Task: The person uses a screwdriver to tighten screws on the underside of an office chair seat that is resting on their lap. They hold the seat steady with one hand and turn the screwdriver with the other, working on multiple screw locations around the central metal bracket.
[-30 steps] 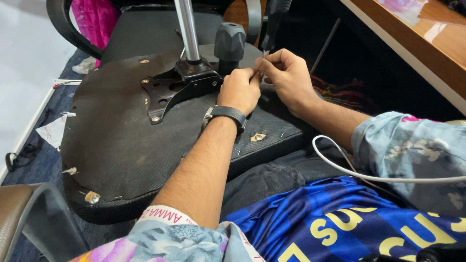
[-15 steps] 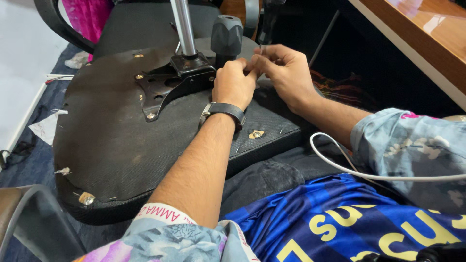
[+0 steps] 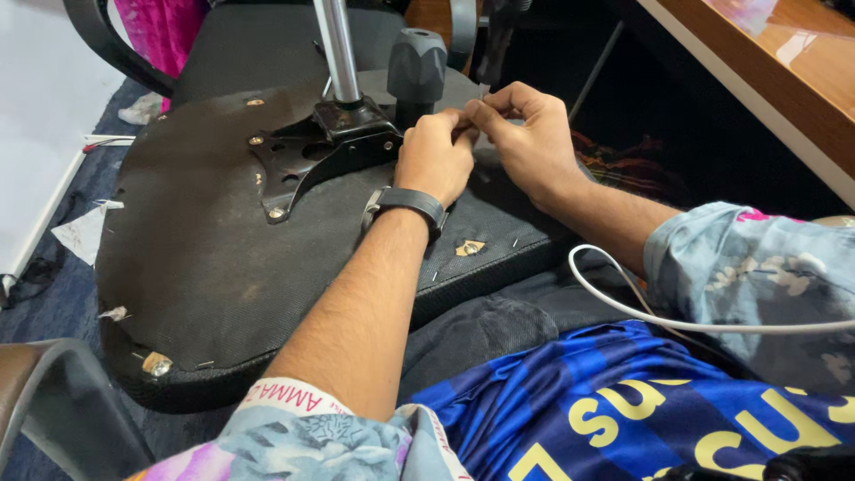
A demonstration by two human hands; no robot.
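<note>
An office chair lies overturned, its black fabric seat underside (image 3: 223, 258) facing up. A black metal mounting plate (image 3: 303, 160) with a chrome gas cylinder (image 3: 338, 49) is bolted to it, and a grey adjustment knob (image 3: 417, 67) stands beside. My left hand (image 3: 436, 160), wearing a black wristband, is closed with fingertips pinched just right of the plate. My right hand (image 3: 525, 134) meets it fingertip to fingertip; together they pinch something very small and thin, too small to identify. A small metal pin-like piece sticks up above the fingers.
A black armrest (image 3: 116, 53) curves at the upper left over a pink cloth (image 3: 165, 31). A wooden desk edge (image 3: 757, 80) runs along the right. A white cable (image 3: 641, 307) loops over my lap. Paper scraps (image 3: 85, 232) lie on the blue floor covering.
The view has shifted slightly. Both hands stay pinched together at the same spot by the knob, with only small finger movements.
</note>
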